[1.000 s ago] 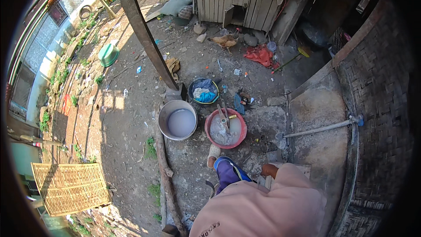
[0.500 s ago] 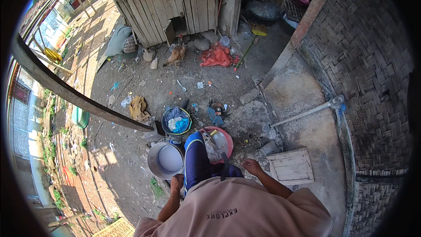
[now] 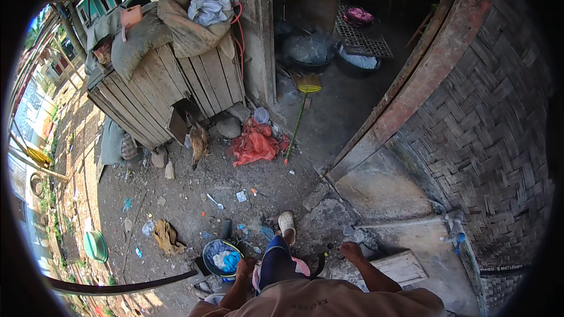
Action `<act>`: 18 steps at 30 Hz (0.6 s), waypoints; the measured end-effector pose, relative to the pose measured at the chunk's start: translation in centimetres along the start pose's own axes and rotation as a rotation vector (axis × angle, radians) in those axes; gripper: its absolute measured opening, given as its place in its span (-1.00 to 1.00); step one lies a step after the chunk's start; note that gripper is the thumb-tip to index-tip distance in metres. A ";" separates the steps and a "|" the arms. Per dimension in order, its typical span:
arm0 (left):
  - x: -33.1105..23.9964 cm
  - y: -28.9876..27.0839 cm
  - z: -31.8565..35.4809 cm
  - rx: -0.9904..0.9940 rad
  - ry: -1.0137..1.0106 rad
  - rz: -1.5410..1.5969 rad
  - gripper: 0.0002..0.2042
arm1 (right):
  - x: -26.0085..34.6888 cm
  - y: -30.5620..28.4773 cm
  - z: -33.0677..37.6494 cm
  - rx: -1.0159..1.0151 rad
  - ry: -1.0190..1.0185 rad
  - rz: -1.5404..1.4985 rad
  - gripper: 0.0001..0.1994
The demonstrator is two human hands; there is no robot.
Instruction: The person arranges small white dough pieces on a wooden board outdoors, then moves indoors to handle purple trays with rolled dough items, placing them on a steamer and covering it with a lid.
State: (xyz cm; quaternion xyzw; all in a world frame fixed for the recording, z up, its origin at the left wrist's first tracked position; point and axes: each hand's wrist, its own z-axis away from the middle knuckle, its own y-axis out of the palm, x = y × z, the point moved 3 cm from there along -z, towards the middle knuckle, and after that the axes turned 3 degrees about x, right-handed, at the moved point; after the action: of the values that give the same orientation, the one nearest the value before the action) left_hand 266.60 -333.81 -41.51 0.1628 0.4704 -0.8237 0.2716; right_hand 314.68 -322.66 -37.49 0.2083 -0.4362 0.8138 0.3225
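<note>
Dirt yard, woven wall at right edge. Red basin [image 3: 302,267] mostly hidden behind knee, long axis unreadable. Left hand [image 3: 245,268] beside blue bucket [image 3: 222,258], right hand [image 3: 351,252] near wooden board [image 3: 402,267]; fingers curled, grip unclear.

Single head-worn fisheye, looking steeply down over yard ground [image 3: 194,199], wide.

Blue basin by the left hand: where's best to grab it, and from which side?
Probably the rim of the blue basin, on the side nearest the left hand, coming from above. It stands upright and open with cloth heaped inside, so the thin rim looks easiest to pinch.
</note>
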 end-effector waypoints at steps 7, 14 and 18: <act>-2.4 -11.2 -8.9 -0.113 -0.192 0.544 -0.65 | 14.0 -6.4 -7.8 0.017 0.028 -0.210 -0.51; -5.0 -20.5 -26.4 -0.134 0.004 0.273 -0.65 | 11.5 -9.5 -14.5 -0.078 0.054 0.021 -0.56; -13.2 -25.3 -34.6 -0.092 -0.021 0.526 -0.68 | 20.2 -13.0 -22.5 -0.241 0.079 0.089 -0.46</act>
State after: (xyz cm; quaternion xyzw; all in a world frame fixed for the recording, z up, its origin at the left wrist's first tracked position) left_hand 262.39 -289.70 -34.71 0.2587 0.4458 -0.7042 0.4883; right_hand 308.33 -291.39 -29.51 0.1161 -0.5264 0.7768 0.3257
